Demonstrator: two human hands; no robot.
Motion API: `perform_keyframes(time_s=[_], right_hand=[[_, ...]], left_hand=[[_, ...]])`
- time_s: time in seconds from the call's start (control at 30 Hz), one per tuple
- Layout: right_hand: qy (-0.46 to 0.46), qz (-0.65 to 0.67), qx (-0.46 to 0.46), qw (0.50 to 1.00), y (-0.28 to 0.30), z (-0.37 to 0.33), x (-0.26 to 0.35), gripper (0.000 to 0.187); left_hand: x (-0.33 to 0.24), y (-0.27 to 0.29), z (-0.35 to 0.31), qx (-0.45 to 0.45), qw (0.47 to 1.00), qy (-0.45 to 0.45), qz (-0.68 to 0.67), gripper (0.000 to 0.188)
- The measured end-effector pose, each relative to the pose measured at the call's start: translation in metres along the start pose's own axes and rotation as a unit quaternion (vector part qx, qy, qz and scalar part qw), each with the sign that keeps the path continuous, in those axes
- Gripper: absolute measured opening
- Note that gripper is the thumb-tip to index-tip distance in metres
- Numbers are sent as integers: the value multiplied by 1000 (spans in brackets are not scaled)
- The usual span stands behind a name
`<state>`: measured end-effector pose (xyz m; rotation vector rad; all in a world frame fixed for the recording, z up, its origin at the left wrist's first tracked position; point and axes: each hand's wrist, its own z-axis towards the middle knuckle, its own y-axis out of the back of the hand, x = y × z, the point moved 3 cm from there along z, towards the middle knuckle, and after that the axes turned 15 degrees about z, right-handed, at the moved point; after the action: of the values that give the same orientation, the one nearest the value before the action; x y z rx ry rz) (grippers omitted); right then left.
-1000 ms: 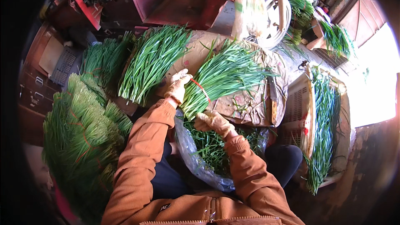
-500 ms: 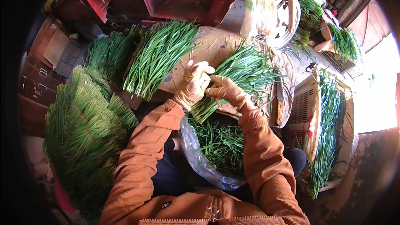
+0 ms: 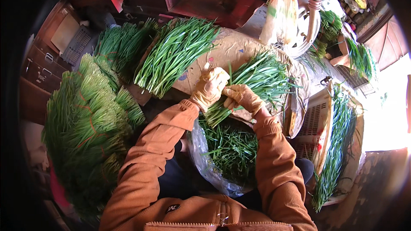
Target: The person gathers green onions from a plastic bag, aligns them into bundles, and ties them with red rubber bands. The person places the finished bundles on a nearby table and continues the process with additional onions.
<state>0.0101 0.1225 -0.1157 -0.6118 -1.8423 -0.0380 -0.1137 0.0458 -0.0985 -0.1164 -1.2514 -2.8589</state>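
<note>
The left beige-gloved hand [image 3: 209, 87] and right beige-gloved hand [image 3: 245, 97] meet over slender green leaves [image 3: 262, 73], grips curled closed, contents hidden.

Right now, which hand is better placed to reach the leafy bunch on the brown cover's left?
Probably the left hand: it is nearer that leafy bunch; the right hand is farther right, by the other bunch.

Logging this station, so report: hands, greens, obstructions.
Left hand, right hand close together, grip unclear. Nearer green bundle on brown covering. Hands partly hide its near end.
</note>
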Motion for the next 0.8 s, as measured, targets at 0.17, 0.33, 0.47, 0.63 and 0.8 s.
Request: perform_keyframes(time_s=[0.17, 0.33, 0.47, 0.63, 0.8], right_hand=[[84, 140, -95, 982, -14, 2, -8, 26], [258, 147, -172, 939, -16, 6, -3, 16], [432, -90, -208, 873, -15, 21, -15, 23], [212, 154, -147, 954, -23, 16, -24, 20], [186, 184, -133, 956, -35, 24, -15, 21]], left_hand=[[58, 4, 4, 77, 772, 321, -544, 23], [84, 45, 13, 117, 787, 327, -509, 84], [50, 34, -1, 396, 906, 137, -49, 127], [22, 19, -10, 465, 874, 103, 95, 133], [11, -11, -21, 503, 849, 88, 133, 127]])
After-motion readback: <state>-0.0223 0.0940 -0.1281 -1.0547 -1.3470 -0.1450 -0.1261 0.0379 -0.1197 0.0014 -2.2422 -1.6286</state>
